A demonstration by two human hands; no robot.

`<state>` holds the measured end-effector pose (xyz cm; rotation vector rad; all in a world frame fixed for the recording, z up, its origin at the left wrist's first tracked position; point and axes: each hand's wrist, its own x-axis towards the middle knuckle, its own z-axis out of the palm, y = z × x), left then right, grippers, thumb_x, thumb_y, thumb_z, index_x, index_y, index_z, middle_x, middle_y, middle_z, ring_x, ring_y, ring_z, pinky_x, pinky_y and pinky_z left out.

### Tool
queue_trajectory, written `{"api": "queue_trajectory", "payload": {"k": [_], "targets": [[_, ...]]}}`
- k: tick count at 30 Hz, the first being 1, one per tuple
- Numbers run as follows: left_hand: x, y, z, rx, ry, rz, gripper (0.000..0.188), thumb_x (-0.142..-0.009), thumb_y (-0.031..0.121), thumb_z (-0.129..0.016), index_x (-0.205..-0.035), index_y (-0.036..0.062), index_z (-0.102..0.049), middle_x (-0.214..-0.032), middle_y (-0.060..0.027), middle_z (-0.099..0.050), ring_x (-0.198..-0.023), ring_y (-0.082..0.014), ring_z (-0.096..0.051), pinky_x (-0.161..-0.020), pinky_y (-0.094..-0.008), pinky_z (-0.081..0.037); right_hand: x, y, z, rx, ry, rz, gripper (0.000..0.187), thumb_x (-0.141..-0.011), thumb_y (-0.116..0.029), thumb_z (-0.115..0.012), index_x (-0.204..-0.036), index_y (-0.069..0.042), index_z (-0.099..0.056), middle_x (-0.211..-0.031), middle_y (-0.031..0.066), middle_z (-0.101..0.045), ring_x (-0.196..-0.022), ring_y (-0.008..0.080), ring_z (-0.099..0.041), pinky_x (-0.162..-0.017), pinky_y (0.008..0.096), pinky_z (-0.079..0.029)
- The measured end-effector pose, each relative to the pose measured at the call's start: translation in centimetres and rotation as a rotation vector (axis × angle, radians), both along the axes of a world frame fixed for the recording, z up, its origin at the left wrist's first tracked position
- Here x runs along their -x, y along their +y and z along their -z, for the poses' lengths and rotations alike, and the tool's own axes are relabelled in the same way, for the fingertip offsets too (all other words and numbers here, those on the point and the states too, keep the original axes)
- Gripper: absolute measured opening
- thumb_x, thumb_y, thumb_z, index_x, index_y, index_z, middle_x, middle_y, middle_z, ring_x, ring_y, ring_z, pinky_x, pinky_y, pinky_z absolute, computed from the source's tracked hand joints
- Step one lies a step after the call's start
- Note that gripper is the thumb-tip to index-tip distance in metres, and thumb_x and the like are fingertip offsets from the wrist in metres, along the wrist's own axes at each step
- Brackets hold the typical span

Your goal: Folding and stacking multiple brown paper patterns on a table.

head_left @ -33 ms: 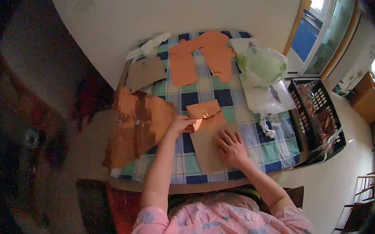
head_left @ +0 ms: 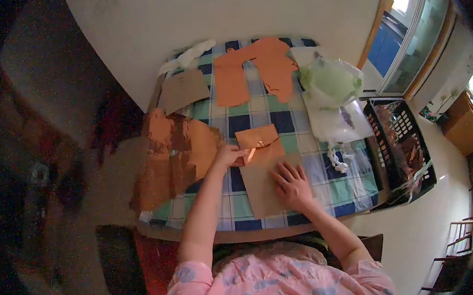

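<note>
My left hand [head_left: 230, 154] pinches the left edge of a folded orange-brown paper piece [head_left: 259, 139] that lies on a table with a blue, green and white checked cloth [head_left: 338, 187]. My right hand [head_left: 291, 185] lies flat with its fingers spread on a brown paper sheet [head_left: 259, 195], just below the folded piece. The folded piece overlaps the top edge of that sheet.
Two orange paper cut-outs [head_left: 229, 79] [head_left: 274, 65] and a brown card [head_left: 183, 90] lie at the far side. A crumpled coppery sheet [head_left: 174, 152] hangs over the left edge. A green bag [head_left: 330, 80], a clear plastic bag [head_left: 336, 123] and a black crate [head_left: 404, 147] are on the right.
</note>
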<state>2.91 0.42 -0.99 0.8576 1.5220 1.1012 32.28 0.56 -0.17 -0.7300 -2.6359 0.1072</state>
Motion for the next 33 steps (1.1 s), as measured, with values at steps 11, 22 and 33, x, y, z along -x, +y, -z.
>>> {"api": "queue_trajectory", "payload": {"k": [11,22,33], "targets": [[-2.0,-0.4,-1.1,0.092,0.060,-0.117,0.022,-0.081,0.022,-0.072,-0.084,0.0019,-0.064,-0.077,-0.0050,-0.066,-0.061,-0.0134,-0.063,-0.057,-0.0272,-0.054,-0.2,-1.0,-1.0,0.082,-0.002,-0.001,0.044,-0.086,-0.028,-0.054,-0.129,-0.020,-0.051,-0.136,0.0108,-0.047,-0.128,0.0319,-0.040,-0.106,0.0575,-0.022],[-5.4,-3.8,-2.2,-0.441,0.516,-0.092,0.021,-0.078,0.013,-0.070,-0.092,-0.0017,-0.067,-0.082,-0.0119,-0.068,-0.071,-0.0218,-0.064,-0.067,-0.0318,-0.050,-0.6,-0.6,-0.1,0.084,-0.064,0.019,0.046,-0.087,-0.030,-0.053,-0.132,-0.021,-0.048,-0.140,0.0076,-0.042,-0.132,0.0288,-0.035,-0.108,0.0570,-0.020],[-8.5,-8.8,0.4,-0.722,1.234,0.100,0.023,-0.068,0.008,-0.070,-0.091,0.0078,-0.067,-0.097,-0.0074,-0.063,-0.094,-0.0276,-0.059,-0.080,-0.0389,-0.051,-0.6,1.0,3.7,0.044,0.099,-0.037,0.039,-0.079,-0.030,-0.060,-0.115,-0.016,-0.059,-0.117,0.0093,-0.059,-0.114,0.0318,-0.050,-0.101,0.0517,-0.029]]}}
